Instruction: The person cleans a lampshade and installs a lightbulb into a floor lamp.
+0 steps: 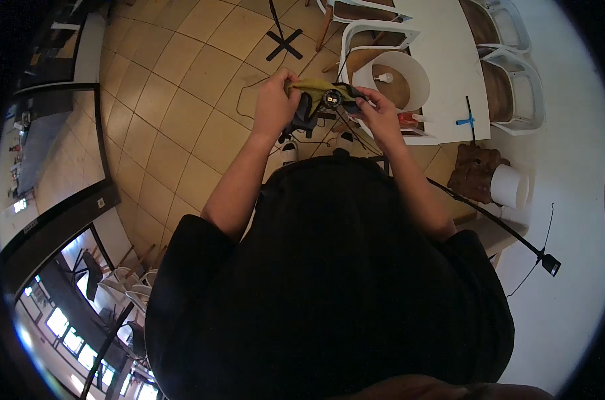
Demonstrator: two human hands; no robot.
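Note:
A yellow-green cloth is stretched between my two hands in front of me. My left hand pinches its left end, fingers closed. At the other side my right hand grips a dark, greyish part of the cloth between thumb and fingers. Between the hands sits a round black fitting with a bright metallic centre, close against the cloth. Whether it is joined to the cloth, I cannot tell. Below it is a black device with cables, partly hidden by the hands and the cloth.
On the right, a white table has white chairs along it. A white drum-shaped lampshade surrounds a light bulb. A black cross-shaped stand base rests on the tiled floor. Cables trail near my shoes. A brown bag lies right.

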